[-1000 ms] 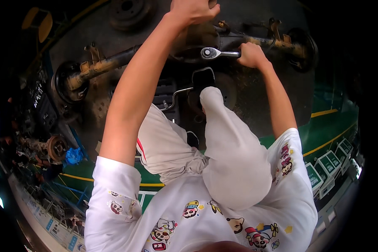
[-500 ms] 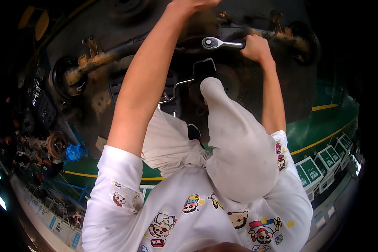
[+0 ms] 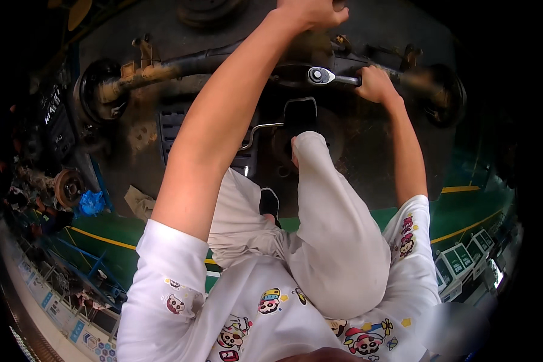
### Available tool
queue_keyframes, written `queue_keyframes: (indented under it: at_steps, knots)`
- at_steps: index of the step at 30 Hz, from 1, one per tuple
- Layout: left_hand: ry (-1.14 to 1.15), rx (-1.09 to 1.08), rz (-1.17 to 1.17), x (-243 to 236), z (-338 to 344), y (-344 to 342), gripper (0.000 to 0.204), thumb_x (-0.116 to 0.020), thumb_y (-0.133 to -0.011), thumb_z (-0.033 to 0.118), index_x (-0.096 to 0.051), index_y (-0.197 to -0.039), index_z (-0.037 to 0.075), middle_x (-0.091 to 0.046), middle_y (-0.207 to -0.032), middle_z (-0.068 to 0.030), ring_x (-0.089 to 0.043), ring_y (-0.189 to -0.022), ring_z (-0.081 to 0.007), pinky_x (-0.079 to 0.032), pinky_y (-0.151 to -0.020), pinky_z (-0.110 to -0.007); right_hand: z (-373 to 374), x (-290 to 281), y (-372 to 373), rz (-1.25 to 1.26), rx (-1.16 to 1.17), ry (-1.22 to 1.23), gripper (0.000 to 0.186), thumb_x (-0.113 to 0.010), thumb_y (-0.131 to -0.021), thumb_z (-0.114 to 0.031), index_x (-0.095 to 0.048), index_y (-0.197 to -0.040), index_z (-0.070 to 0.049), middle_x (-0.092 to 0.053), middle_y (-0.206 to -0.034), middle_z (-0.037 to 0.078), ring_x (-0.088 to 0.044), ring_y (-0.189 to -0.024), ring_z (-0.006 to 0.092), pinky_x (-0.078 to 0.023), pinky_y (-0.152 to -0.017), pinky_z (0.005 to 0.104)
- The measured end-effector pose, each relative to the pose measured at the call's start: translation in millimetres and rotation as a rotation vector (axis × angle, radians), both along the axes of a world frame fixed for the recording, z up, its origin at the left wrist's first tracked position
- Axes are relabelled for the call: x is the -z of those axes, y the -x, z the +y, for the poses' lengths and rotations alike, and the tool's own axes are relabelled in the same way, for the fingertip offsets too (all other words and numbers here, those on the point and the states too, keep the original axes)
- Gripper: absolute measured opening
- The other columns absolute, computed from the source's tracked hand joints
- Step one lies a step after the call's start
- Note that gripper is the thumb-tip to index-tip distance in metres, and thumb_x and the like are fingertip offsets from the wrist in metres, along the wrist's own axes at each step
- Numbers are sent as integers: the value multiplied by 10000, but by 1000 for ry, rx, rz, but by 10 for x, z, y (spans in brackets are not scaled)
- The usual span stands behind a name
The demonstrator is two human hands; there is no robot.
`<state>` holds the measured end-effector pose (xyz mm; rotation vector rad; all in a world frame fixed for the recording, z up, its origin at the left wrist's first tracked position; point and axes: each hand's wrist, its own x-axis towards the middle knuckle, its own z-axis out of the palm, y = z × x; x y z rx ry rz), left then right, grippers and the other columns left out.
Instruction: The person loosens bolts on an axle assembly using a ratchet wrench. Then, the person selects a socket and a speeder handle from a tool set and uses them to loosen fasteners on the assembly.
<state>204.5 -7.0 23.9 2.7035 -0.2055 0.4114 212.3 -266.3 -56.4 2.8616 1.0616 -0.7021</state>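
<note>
A ratchet wrench [image 3: 338, 78] with a chrome head lies across the middle of a vehicle axle [image 3: 205, 59]. Its handle is in my right hand [image 3: 377, 84], fingers closed round it, and the round head points left. My left hand [image 3: 314, 13] reaches over the axle to the far side, cut off by the top edge. Its fingers are curled, and what they grip, if anything, cannot be made out. The axle's left end carries a dark round hub [image 3: 99, 90]; another hub [image 3: 443, 93] sits at its right end.
Between my feet and the axle lie a black ribbed plastic case [image 3: 170, 123] and a bent metal bar [image 3: 262, 127]. A dark disc [image 3: 211, 11] rests beyond the axle. A rusty drum [image 3: 69, 187] and a blue bag [image 3: 92, 203] are at left; white-and-green boxes [image 3: 455, 264] stand at right.
The axle and other surroundings sit lower and slightly shifted in view. Both hands have shifted to the right in the picture; the wrench is still in my right hand.
</note>
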Motion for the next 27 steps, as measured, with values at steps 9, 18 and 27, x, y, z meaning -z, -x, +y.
queue_keyframes:
  at_steps: [9, 18, 27]
  knots:
    - [50, -25, -96, 69, 21, -25, 347, -626, -792, 411, -730, -1035, 186, -668, -1113, -51, -607, -1057, -302, -503, -804, -503, 155, -259, -177, -79, -164, 114, 260, -653, -663, -195, -682, -748, 49, -669, -815, 261, -658, -821, 421, -539, -784, 471]
    - [150, 20, 114, -76, 23, -33, 241, -612, -756, 316, -736, -882, 153, -698, -1016, -90, -650, -958, -307, -508, -772, -503, 166, -169, -284, -34, -225, 132, 257, -657, -634, -170, -691, -816, 7, -655, -803, 248, -625, -831, 424, -514, -780, 482]
    - [186, 0, -139, 115, 14, -124, 241, -630, -702, 316, -749, -785, 123, -711, -801, -118, -691, -784, -307, -529, -699, -436, 209, -221, -294, -105, -246, 74, 276, -720, -688, -210, -700, -880, -13, -651, -796, 232, -626, -841, 415, -510, -765, 479]
